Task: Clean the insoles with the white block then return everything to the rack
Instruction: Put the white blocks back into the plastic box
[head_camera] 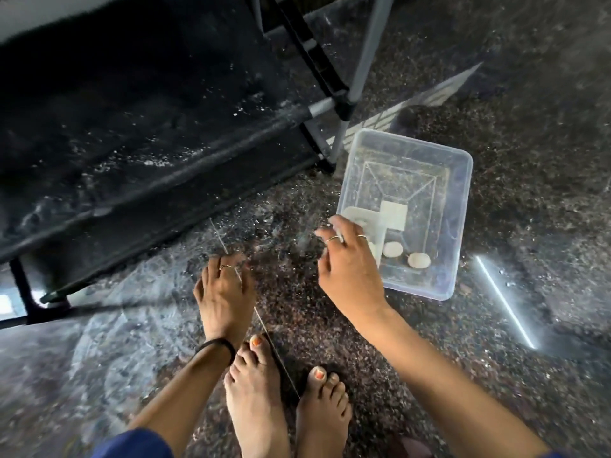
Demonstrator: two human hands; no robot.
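A clear plastic tub (459,206) stands on the floor to the right of the rack. Inside it lie a square white block (393,215), a pale insole (358,217) partly hidden under my fingers, and two small oval pale pads (418,260). My right hand (347,262) hovers over the tub's near left corner with fingers spread, and I see nothing gripped in it. My left hand (224,292) hangs lower at the left, fingers pointing down at the floor, with nothing in it.
The black fabric shoe rack (139,133), with grey metal tubes (363,51) and dusty shelves, fills the upper left. My bare feet (261,391) stand on the speckled stone floor. A bright strip of light (504,300) lies on the floor at the right.
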